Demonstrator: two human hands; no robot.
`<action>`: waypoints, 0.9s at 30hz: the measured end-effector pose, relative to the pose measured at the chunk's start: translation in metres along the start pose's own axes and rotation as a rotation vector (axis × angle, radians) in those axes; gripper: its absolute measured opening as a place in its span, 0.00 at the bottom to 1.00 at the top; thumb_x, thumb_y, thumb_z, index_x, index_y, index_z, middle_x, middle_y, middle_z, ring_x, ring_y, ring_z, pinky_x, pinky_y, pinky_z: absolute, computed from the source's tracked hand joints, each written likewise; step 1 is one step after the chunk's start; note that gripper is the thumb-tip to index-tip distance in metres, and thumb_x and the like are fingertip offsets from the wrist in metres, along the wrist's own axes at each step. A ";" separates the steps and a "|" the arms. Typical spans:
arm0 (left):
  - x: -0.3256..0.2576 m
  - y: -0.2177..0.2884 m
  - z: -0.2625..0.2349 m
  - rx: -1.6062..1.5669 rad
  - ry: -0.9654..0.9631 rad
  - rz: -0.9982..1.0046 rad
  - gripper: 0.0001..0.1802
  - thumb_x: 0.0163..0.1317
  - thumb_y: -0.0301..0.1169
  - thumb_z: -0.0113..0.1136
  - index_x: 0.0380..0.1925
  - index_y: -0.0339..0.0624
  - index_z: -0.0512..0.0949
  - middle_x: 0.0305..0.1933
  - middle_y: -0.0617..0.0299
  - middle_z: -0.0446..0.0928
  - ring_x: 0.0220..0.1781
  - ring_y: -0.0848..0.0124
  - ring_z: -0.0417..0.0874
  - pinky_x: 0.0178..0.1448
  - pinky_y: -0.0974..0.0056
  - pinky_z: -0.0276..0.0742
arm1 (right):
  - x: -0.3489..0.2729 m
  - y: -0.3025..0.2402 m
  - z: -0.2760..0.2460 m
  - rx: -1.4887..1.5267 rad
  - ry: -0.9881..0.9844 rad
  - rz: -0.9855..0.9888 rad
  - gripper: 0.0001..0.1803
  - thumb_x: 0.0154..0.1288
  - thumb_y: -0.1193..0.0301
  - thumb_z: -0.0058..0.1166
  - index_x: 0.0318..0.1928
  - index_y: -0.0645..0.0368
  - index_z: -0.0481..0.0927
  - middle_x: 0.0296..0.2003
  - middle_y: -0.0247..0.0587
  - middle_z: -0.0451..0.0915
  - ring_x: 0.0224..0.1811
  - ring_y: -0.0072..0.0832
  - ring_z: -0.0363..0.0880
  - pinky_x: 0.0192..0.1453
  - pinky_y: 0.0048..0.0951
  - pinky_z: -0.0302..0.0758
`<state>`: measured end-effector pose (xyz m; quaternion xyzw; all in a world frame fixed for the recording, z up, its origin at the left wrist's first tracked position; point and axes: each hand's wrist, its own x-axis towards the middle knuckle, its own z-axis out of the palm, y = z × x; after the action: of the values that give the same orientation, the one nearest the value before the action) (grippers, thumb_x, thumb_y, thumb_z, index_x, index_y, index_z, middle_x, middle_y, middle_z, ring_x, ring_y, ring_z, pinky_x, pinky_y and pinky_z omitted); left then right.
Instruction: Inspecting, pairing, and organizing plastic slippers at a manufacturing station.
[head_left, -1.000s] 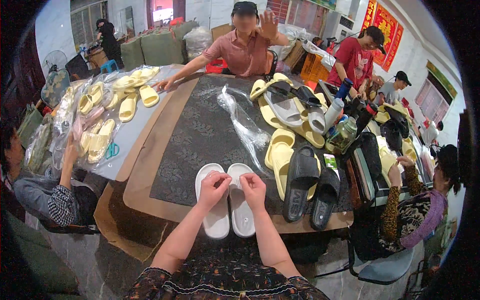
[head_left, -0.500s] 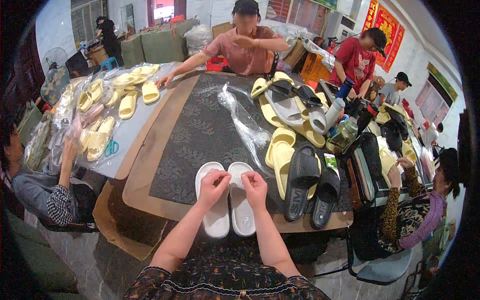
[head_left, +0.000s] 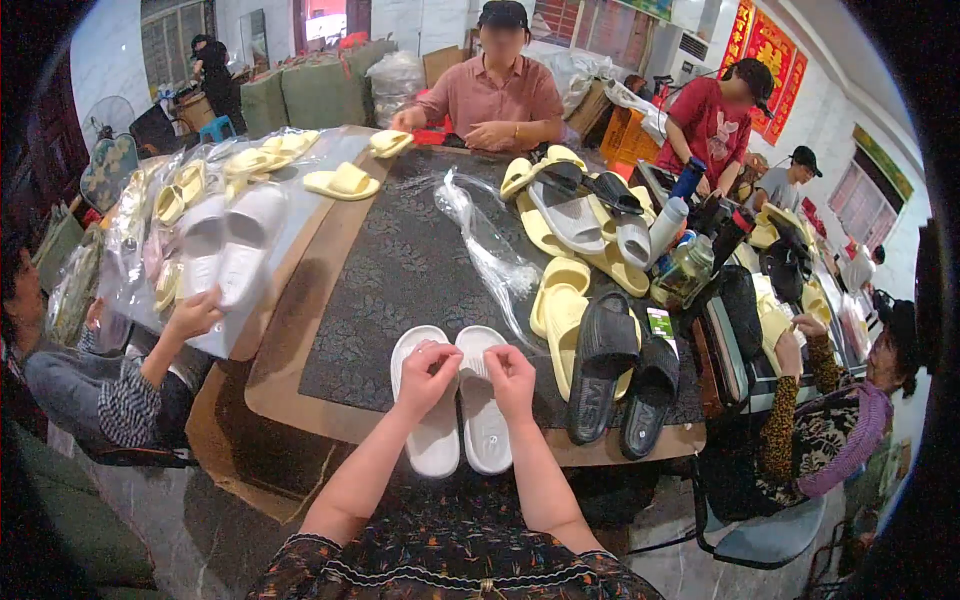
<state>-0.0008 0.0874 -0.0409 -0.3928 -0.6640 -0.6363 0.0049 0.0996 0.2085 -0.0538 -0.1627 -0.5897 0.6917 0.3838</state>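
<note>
A pair of pale grey-white slides lies side by side at the near table edge. My left hand (head_left: 430, 372) is over the left slide (head_left: 433, 448), its thumb and fingers pinched together. Over the right slide (head_left: 487, 440), my right hand (head_left: 513, 378) is pinched the same way, close beside the left. Whatever the fingertips hold, if anything, is too small or hidden to make out. Just right of my hands sit yellow slides (head_left: 562, 312) and two black slides (head_left: 604, 350) (head_left: 652, 395).
A dark patterned mat (head_left: 370, 270) covers the table, with a crumpled clear plastic bag (head_left: 480, 245) on it. Bottles and a jar (head_left: 685, 272) stand at the right. Co-workers sit around; one at the left holds up pale grey slides (head_left: 228, 245). Bagged yellow slides (head_left: 180, 190) lie beyond.
My hands and the slides under them stay put. The left co-worker has raised a pale grey pair. The person across has shifted yellow slides toward the table's far left edge.
</note>
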 end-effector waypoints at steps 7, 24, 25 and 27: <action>0.002 0.004 0.001 0.019 -0.061 0.104 0.05 0.54 0.26 0.63 0.30 0.38 0.81 0.26 0.58 0.78 0.31 0.64 0.76 0.40 0.62 0.71 | -0.001 -0.001 -0.003 -0.212 -0.127 -0.119 0.04 0.61 0.76 0.59 0.36 0.63 0.80 0.31 0.27 0.79 0.30 0.13 0.72 0.35 0.16 0.70; 0.000 0.003 0.000 0.018 -0.045 0.118 0.04 0.55 0.26 0.63 0.29 0.37 0.80 0.27 0.60 0.77 0.30 0.70 0.76 0.36 0.67 0.70 | -0.003 0.001 0.001 -0.015 -0.062 -0.039 0.01 0.63 0.77 0.57 0.35 0.62 0.79 0.31 0.26 0.76 0.31 0.11 0.70 0.35 0.14 0.67; 0.000 0.003 0.001 0.015 -0.046 0.119 0.04 0.55 0.26 0.63 0.29 0.37 0.80 0.27 0.60 0.77 0.30 0.70 0.76 0.36 0.67 0.70 | -0.002 0.001 0.000 -0.017 -0.060 -0.041 0.01 0.63 0.77 0.57 0.35 0.62 0.79 0.31 0.26 0.76 0.31 0.11 0.70 0.35 0.14 0.67; -0.001 0.003 0.001 -0.073 0.049 -0.037 0.04 0.54 0.26 0.64 0.29 0.38 0.81 0.24 0.60 0.76 0.29 0.68 0.75 0.36 0.65 0.70 | 0.000 0.004 -0.001 -0.015 -0.032 -0.074 0.03 0.63 0.76 0.58 0.36 0.62 0.79 0.29 0.26 0.76 0.29 0.11 0.70 0.32 0.14 0.66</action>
<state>0.0023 0.0876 -0.0393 -0.3644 -0.6473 -0.6694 -0.0048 0.0986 0.2088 -0.0582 -0.1326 -0.6065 0.6750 0.3986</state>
